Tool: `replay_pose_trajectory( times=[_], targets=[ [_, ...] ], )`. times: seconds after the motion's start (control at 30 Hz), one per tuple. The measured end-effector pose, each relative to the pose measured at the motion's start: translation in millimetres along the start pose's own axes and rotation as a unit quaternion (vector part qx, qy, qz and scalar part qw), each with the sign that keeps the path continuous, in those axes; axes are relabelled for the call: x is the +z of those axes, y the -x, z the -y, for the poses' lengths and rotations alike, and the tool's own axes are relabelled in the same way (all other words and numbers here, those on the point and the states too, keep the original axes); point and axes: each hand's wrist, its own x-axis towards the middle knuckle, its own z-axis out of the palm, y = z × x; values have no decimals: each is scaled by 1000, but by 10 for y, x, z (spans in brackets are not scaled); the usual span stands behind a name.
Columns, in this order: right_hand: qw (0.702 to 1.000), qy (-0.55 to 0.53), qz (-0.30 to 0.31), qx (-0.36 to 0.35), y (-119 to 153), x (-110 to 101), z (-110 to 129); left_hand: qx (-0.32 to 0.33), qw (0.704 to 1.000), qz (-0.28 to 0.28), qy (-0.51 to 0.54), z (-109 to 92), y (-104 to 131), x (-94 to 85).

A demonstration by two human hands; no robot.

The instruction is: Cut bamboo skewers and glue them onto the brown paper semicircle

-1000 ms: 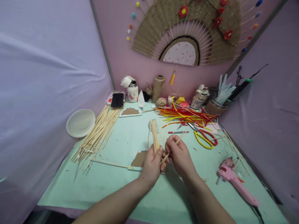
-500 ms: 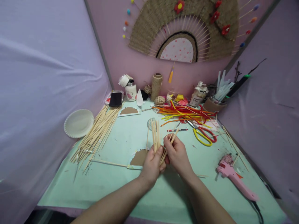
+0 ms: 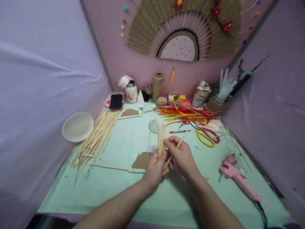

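A bundle of thin wooden sticks (image 3: 159, 136) stands nearly upright in my left hand (image 3: 154, 168), thumb pressed across it. My right hand (image 3: 182, 156) is closed beside it, its thumb and finger touching the bundle's right side. More sticks (image 3: 183, 139) slant up to the right across the right hand's fingers; their lower ends lie near my left fingers. Just left of my hands lies a half-round cardboard piece (image 3: 141, 161) with a pale scalloped edge, partly hidden by my left hand. One long stick (image 3: 111, 166) extends left from it on the table.
A pile of sticks (image 3: 101, 135) and a white plate (image 3: 78, 127) lie left. Behind my hands are a round stencil (image 3: 153, 126), a pen (image 3: 178, 131), scissors (image 3: 206, 136) and coloured pipe cleaners (image 3: 186, 114). A pink glue gun (image 3: 240, 178) with a cord lies right.
My right thumb and finger have moved left against the upright bundle. The slanted sticks now lean further right. The whole view has shifted slightly.
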Motion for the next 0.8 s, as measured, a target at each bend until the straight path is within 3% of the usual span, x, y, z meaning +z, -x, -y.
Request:
replay_pose_trajectory(
  times=[0.3,0.8],
  targets=[
    [999,35,-38,-17,27,21,-3,7,999,-33,13,25,-12,24],
    [998,32,-45,-13,12,14,-41,11,999,-27,14,32,-12,23]
  ],
)
